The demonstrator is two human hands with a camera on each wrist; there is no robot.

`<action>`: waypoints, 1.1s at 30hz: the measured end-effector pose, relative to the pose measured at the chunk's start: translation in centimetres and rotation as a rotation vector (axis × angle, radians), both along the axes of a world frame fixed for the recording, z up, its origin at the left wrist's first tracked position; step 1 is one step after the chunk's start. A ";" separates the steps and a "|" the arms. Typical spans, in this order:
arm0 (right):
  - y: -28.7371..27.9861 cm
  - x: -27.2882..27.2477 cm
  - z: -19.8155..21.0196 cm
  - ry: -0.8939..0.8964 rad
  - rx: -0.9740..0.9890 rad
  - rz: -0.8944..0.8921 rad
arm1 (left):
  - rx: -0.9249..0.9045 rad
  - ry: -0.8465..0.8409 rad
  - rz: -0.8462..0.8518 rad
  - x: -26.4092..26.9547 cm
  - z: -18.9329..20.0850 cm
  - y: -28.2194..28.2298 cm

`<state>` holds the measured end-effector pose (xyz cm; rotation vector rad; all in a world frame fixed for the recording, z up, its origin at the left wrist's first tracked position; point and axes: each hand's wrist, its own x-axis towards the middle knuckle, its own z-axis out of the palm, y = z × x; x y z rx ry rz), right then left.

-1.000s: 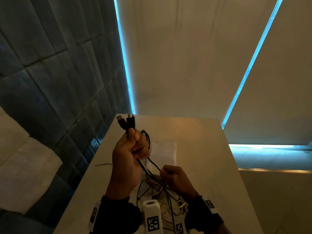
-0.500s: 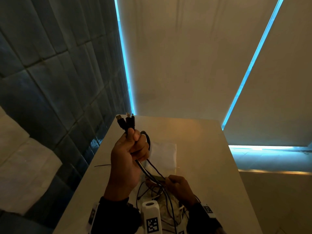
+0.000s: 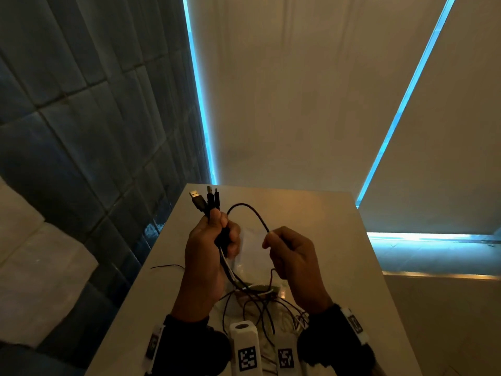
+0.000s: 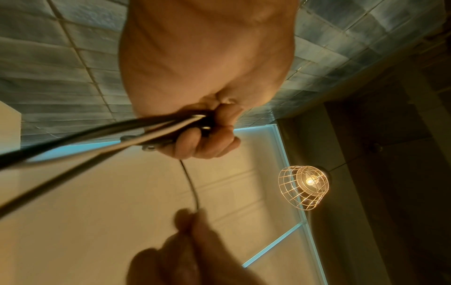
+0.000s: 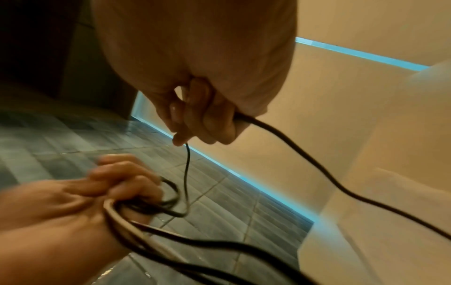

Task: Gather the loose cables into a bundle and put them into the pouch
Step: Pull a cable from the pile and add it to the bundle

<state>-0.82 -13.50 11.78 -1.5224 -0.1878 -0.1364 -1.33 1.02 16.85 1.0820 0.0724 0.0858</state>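
My left hand (image 3: pixel 214 237) is raised above the table and grips a bundle of dark cables (image 3: pixel 207 204), their plugs sticking up out of the fist. The same grip shows in the left wrist view on the cables (image 4: pixel 156 127). A thin black cable (image 3: pixel 252 213) arches from that fist to my right hand (image 3: pixel 282 245), which pinches it at about the same height. In the right wrist view the pinched cable (image 5: pixel 305 152) trails off to the right. A pale translucent pouch (image 3: pixel 250 253) lies flat on the table behind both hands. More cable loops (image 3: pixel 260 308) hang down to the table.
The light table (image 3: pixel 339 267) is narrow; a dark tiled wall (image 3: pixel 81 158) runs along its left edge. One thin dark wire (image 3: pixel 168 266) lies on the table to the left. A caged lamp (image 4: pixel 303 190) hangs overhead in the left wrist view.
My right hand has risen from the cable tangle low on the table to beside the left hand, drawing a thin black cable up into an arch. The left hand stays raised with its bundle.
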 end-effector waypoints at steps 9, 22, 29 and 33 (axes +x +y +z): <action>0.9 -1.9 2.5 -0.136 -0.019 0.209 | 0.035 0.073 0.080 0.2 -0.4 0.4; 0.9 -0.9 -1.7 0.121 -0.082 0.347 | -0.197 -0.091 -0.098 -0.4 0.3 0.0; 0.3 -0.6 -4.6 0.297 -0.043 0.276 | -0.176 -0.147 -0.146 -0.4 0.0 0.2; 0.1 -0.4 -5.8 0.306 -0.099 0.222 | -0.184 -0.160 -0.169 -0.4 -0.1 0.3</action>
